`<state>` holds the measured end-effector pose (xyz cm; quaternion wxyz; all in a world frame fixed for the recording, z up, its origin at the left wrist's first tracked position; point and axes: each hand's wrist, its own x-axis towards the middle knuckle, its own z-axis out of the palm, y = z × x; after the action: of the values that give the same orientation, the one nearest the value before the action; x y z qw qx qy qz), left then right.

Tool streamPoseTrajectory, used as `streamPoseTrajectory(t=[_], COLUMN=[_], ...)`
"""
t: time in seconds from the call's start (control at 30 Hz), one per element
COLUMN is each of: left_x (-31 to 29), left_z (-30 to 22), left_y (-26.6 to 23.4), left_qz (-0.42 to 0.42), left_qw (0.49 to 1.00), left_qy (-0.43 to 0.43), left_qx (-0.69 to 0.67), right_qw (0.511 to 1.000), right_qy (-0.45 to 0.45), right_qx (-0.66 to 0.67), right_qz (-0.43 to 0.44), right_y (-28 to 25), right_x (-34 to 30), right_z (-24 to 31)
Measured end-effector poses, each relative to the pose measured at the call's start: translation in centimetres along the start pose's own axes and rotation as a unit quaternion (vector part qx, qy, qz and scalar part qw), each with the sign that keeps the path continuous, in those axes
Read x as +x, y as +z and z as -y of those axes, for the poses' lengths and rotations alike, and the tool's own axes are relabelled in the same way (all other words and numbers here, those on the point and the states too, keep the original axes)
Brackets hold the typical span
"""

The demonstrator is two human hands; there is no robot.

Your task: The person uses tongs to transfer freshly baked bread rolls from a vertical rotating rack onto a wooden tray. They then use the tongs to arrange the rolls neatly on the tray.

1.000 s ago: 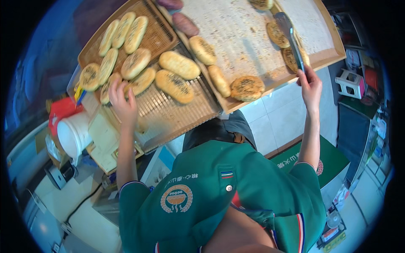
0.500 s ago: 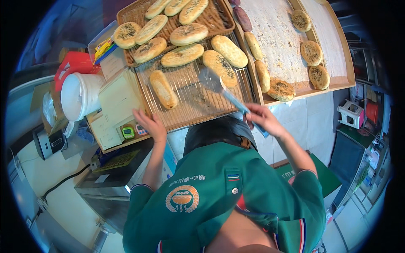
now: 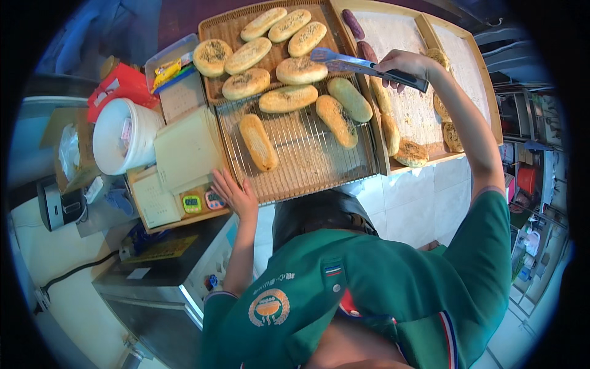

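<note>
Green shirt [image 3: 393,277]: the wearer's own, nearest of all, over dark trousers [image 3: 319,212].
Left hand [image 3: 235,195]: holding nothing, fingers spread, at the wire rack's near left corner (whether it presses on the edge, I cannot tell).
Timers: a green one [image 3: 192,203] and a pink-and-white one [image 3: 214,200], the latter just beside the left hand.
Wire rack [image 3: 307,175]: lies before the person, its near left part beside a stack of pale cards [image 3: 187,150].
Breads on the rack: a browned oval [image 3: 258,142] at left, a seeded oval [image 3: 337,122] and a paler one [image 3: 350,99] side by side at right.
Right hand [image 3: 404,64]: closed round the tongs' handle, arm stretched forward.
Tongs [image 3: 350,63]: pointing left, tips above the wicker tray's right part, near two ovals; contact and the gap between the tips cannot be made out.
Wicker tray [image 3: 215,27]: beyond the rack, bearing seeded ovals [image 3: 302,71] and a rounder bread [image 3: 212,58].
Paper-lined tray [image 3: 405,31]: to the right, with two purple breads [image 3: 353,23] toward its far end.
</note>
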<state>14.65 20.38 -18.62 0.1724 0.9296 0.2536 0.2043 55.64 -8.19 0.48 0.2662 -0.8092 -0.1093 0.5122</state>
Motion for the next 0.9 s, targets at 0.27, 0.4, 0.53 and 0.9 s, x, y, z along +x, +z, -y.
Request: streamPoseTrajectory(t=[0.27, 0.4, 0.53, 0.9], left_x=[0.2, 0.5, -0.6, -0.7], left_z=[0.4, 0.0, 1.6, 9.4], left_y=[0.3, 0.2, -1.5, 1.4], left_qz=[-0.014, -0.063, -0.093, -0.034], left_qw=[1.000, 0.997, 0.986, 0.975], left_qy=[-0.006, 0.015, -0.125, -0.208], left_qx=[0.010, -0.038, -0.065, 0.063], right_qw=[0.959, 0.923, 0.843, 0.879], right_qy=[-0.066, -0.152, -0.252, -0.049], right_qx=[0.220, 0.335, 0.467, 0.211], right_qz=[0.169, 0.112, 0.087, -0.425], right_y=[0.7, 4.6, 8.3, 8.8], right_x=[7.6, 6.9, 1.5, -17.1], right_z=[-2.7, -7.0, -12.1, -30.7])
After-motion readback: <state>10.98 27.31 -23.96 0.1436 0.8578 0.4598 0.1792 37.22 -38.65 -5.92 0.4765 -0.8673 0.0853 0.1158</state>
